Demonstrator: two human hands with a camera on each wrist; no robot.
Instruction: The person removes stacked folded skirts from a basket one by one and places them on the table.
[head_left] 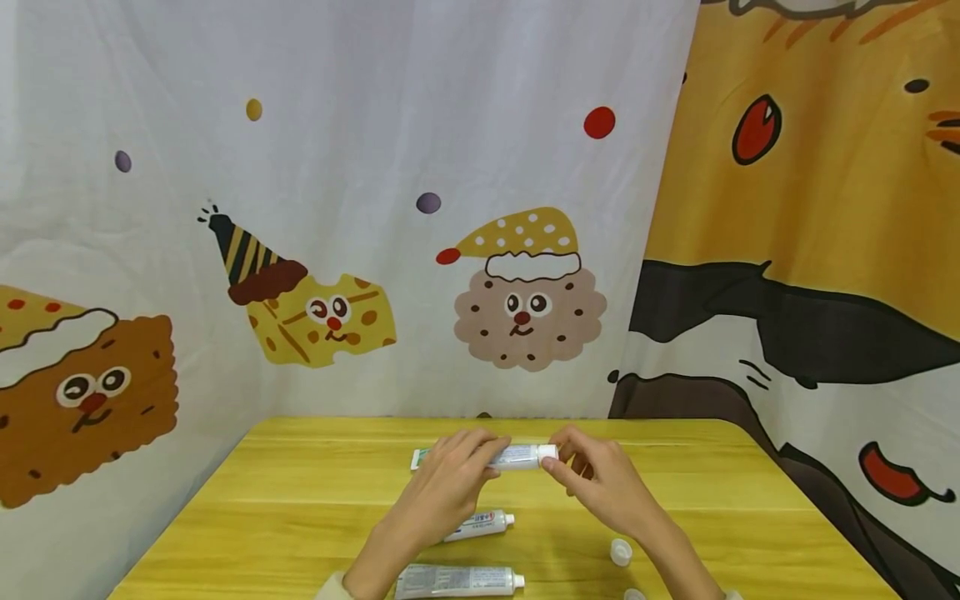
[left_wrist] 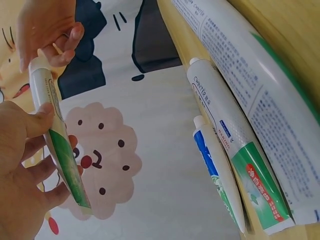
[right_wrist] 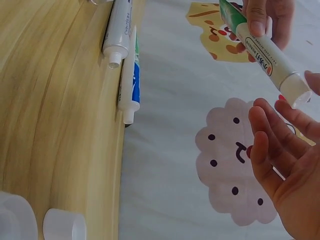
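Observation:
My left hand (head_left: 450,475) grips a toothpaste tube (head_left: 516,457) across its middle, above the table. The tube is white with a green crimped end, as the left wrist view shows. It lies nearly level, its white cap (right_wrist: 295,91) pointing right. My right hand (head_left: 600,479) is at that end, thumb and index finger pinching the cap while the other fingers curl loosely below. Nearer me lie a toothpaste tube (head_left: 482,524) and a larger silvery toothpaste tube (head_left: 456,581), both with bare nozzles to the right. A slimmer blue, white and green tube (left_wrist: 220,172) shows beyond them in the left wrist view.
A white cap (head_left: 621,552) lies on the wooden table (head_left: 300,508) below my right hand, with a second white cap (head_left: 633,594) at the frame's bottom edge. A cartoon-printed curtain (head_left: 405,125) hangs behind the table and along its sides.

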